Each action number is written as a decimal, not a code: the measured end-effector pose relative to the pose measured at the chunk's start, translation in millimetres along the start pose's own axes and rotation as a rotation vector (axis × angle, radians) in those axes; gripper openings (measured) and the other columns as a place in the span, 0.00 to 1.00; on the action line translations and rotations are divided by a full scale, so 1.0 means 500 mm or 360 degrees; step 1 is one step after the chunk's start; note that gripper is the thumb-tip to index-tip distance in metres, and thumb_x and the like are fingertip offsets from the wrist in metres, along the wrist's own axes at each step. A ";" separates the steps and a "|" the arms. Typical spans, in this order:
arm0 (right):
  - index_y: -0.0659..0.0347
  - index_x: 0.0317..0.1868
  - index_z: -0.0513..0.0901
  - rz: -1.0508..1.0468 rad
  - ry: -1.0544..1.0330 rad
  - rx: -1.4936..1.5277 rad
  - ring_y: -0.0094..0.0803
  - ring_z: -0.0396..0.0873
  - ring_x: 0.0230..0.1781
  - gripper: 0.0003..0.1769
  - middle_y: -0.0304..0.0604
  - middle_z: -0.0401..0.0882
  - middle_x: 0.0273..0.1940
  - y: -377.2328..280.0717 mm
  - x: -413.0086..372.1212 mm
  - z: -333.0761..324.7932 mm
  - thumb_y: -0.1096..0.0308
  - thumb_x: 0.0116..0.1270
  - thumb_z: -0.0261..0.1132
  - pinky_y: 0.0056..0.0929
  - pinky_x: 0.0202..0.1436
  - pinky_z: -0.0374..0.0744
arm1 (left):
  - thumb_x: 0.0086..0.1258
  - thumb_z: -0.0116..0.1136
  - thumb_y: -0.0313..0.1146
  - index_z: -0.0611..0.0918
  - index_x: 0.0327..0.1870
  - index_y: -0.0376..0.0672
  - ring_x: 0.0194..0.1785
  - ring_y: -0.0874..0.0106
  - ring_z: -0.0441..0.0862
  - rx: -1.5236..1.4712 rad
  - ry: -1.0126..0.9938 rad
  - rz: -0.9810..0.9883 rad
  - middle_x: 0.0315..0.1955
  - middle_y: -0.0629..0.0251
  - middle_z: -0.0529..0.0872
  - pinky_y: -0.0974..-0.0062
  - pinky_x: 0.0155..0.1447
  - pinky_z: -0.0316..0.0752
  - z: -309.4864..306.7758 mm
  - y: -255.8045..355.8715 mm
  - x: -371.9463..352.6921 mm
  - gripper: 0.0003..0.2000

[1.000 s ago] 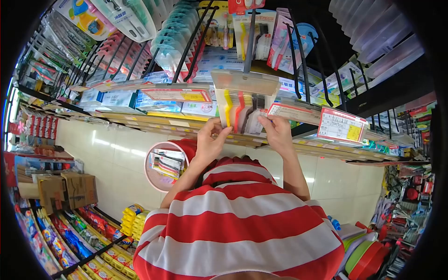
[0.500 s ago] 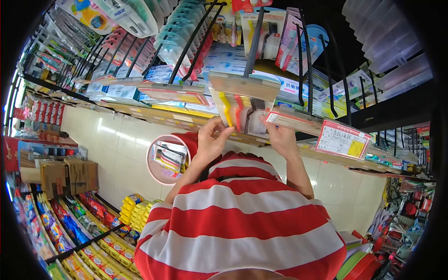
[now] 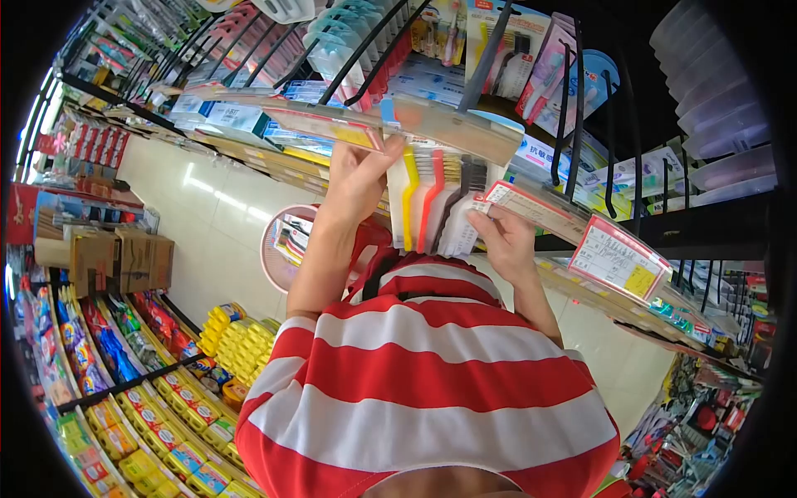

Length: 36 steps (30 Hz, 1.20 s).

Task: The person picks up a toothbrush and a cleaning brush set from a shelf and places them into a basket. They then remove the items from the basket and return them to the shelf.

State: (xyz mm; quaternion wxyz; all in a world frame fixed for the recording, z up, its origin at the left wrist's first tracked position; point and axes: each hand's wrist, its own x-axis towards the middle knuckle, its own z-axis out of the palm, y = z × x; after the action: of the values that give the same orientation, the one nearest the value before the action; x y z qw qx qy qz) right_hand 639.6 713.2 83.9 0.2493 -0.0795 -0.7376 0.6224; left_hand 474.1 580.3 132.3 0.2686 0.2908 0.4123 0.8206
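A flat pack of brushes (image 3: pixel 432 203) with yellow, red and black handles hangs between my two hands, just in front of the hook rack. My left hand (image 3: pixel 359 178) pinches its upper left edge, thumb beside a clear label holder (image 3: pixel 452 133). At its lower right edge, my right hand (image 3: pixel 506 241) grips the pack between thumb and fingers. Behind my left forearm, a pink basket (image 3: pixel 267 259) holds similar-looking packs, partly hidden. On the rack behind hangs another carded brush pack (image 3: pixel 508 51).
Black display hooks (image 3: pixel 481 62) jut toward me. A price tag (image 3: pixel 621 257) sticks out at the right. Boxed goods (image 3: pixel 237 120) line the shelf. Stacked yellow packs (image 3: pixel 241 344) and cardboard boxes (image 3: pixel 124 261) stand at the left, above the tiled floor (image 3: pixel 212 220).
More of the brush pack shows in front of the label holder now. My left hand has moved up to its upper left edge. My right hand has shifted slightly right, and the view has tilted.
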 end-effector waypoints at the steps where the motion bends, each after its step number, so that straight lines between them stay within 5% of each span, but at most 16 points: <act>1: 0.72 0.43 0.79 -0.0025 -0.0003 -0.0040 0.21 0.73 0.37 0.09 0.41 0.78 0.40 0.000 -0.001 -0.003 0.77 0.62 0.62 0.20 0.41 0.73 | 0.61 0.58 0.27 0.74 0.49 0.33 0.46 0.74 0.76 0.0009 0.0009 -0.0019 0.42 0.63 0.79 0.75 0.52 0.69 0.004 0.002 0.007 0.16; 16: 0.70 0.41 0.79 -0.0236 0.0172 -0.0497 0.21 0.72 0.34 0.09 0.39 0.77 0.36 -0.027 0.006 -0.011 0.75 0.62 0.62 0.21 0.38 0.72 | 0.61 0.59 0.27 0.79 0.40 0.38 0.41 0.81 0.76 0.0038 -0.0165 0.0023 0.35 0.68 0.82 0.82 0.49 0.69 0.026 0.000 0.057 0.08; 21: 0.69 0.44 0.77 -0.0061 0.0304 -0.0203 0.21 0.71 0.32 0.10 0.39 0.76 0.33 0.031 0.016 0.007 0.74 0.62 0.62 0.20 0.37 0.71 | 0.62 0.61 0.32 0.78 0.40 0.38 0.39 0.83 0.76 0.0026 -0.0112 -0.0202 0.33 0.70 0.82 0.84 0.45 0.69 0.019 -0.007 0.090 0.10; 25: 0.67 0.47 0.75 -0.0250 0.0451 -0.0684 0.20 0.72 0.35 0.11 0.39 0.76 0.34 0.010 0.067 0.005 0.73 0.65 0.59 0.18 0.40 0.71 | 0.62 0.62 0.38 0.76 0.45 0.37 0.40 0.82 0.76 0.0227 -0.0005 -0.0187 0.35 0.68 0.82 0.83 0.46 0.70 0.024 -0.017 0.113 0.16; 28: 0.65 0.48 0.72 -0.0045 0.0509 -0.0284 0.22 0.73 0.33 0.12 0.39 0.77 0.35 0.025 0.114 0.004 0.72 0.66 0.55 0.21 0.40 0.71 | 0.61 0.63 0.39 0.72 0.51 0.37 0.44 0.79 0.76 0.0256 0.0029 -0.0149 0.41 0.64 0.80 0.82 0.49 0.70 0.004 -0.045 0.126 0.21; 32: 0.66 0.46 0.72 -0.0350 0.0673 0.0107 0.21 0.74 0.34 0.09 0.43 0.78 0.36 0.093 0.175 0.005 0.73 0.66 0.53 0.21 0.40 0.71 | 0.62 0.62 0.34 0.66 0.57 0.36 0.50 0.77 0.74 0.0422 0.0024 -0.0149 0.47 0.61 0.77 0.79 0.53 0.68 -0.031 -0.095 0.138 0.25; 36: 0.67 0.45 0.72 -0.0286 0.0817 -0.0074 0.21 0.75 0.33 0.09 0.45 0.80 0.35 0.079 0.213 0.000 0.76 0.66 0.53 0.20 0.37 0.71 | 0.62 0.60 0.29 0.64 0.58 0.35 0.53 0.75 0.74 0.0760 -0.0041 -0.0245 0.48 0.60 0.77 0.77 0.55 0.68 -0.084 -0.145 0.136 0.25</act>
State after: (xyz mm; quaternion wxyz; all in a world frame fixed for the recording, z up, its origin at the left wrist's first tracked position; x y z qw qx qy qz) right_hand 540.1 766.9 74.7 0.4804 -0.1746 -0.6686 0.5401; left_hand 412.6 642.2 68.5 0.2592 0.3243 0.6119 0.6733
